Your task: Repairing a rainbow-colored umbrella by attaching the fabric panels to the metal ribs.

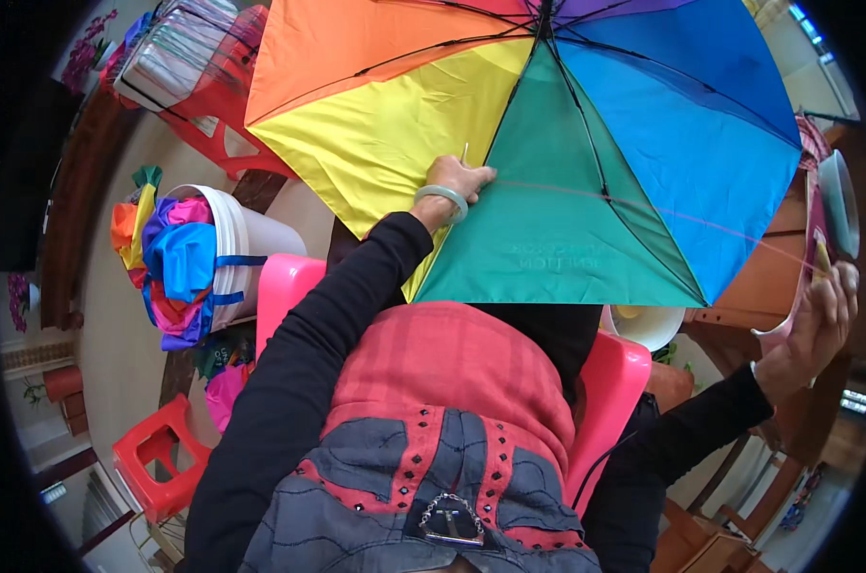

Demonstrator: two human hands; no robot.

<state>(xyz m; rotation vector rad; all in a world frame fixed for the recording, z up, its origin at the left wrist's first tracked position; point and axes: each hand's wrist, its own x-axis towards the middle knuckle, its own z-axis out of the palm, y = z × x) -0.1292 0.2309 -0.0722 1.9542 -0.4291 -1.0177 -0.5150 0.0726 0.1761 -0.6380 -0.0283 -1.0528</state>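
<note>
An opened umbrella (586, 248) with rainbow-coloured panels lies inside up before me, its black ribs and centre hub showing. My left hand (457, 181) is closed on it at the seam between the yellow and green panels. A short pale tip sticks up beside the left thumb; its kind is unclear. From that hand a thin pinkish thread (686, 218) runs taut across the green and blue panels to the right. Out past the umbrella's right edge, my right hand (820, 310) has its fingers pinched at the thread's far end. Something small and yellowish shows at its fingertips.
At left, a white bucket (261, 244) overflows with colourful folded cloth (184, 263). A red stool (160, 458) stands below it; another red stool (213, 134) bears clear-wrapped goods. Pink chair arms (614, 382) flank me. A white basin (648, 327) sits under the umbrella's right edge.
</note>
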